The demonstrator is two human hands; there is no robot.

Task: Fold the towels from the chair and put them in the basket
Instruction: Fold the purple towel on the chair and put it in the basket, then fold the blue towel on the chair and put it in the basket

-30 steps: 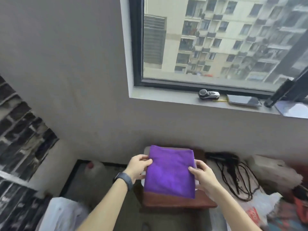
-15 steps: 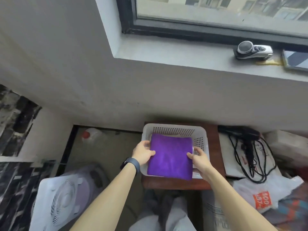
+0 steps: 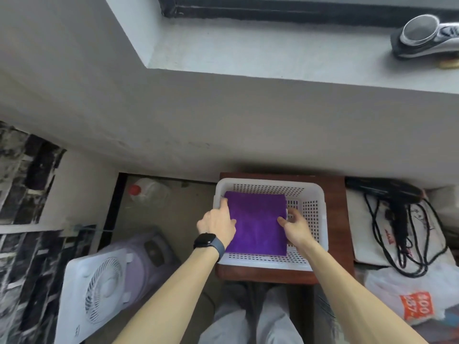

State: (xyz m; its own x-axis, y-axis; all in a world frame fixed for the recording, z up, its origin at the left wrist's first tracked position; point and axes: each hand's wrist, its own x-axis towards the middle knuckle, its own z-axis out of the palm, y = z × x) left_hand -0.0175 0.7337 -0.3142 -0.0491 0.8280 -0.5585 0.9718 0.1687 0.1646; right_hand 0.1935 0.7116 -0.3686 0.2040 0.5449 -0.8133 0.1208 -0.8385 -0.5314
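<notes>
And here's the towel [image 3: 257, 224], down inside the basket [image 3: 268, 181], lying flat against its left wall and close to its far wall. A strip of basket floor shows bare along the towel's right and near sides.

The left grip [image 3: 218, 224] sits on the towel's left edge. Its thumb rests on top of the cloth and a finger runs forward in the slot between towel and basket wall. Whether those fingers are clasping the fabric or just lying along it, I cannot tell. The right grip [image 3: 296, 227] is on the opposite edge, thumb tip on the top face and fingers curled at the side, pinching the towel there. So the cloth lies squarely between the two.

The towel is a deep purple, soft and matte, folded into a neat rectangle with crisp straight edges. The basket is white plastic, rectangular with rounded corners and a smooth rolled rim, its walls and floor punched with rows of small holes. It stands on a reddish-brown wood-grain surface [image 3: 335, 219], hard against the left edge, with bare wood showing along the right edge. A dark smartwatch [image 3: 207, 240] wraps the left wrist.
</notes>
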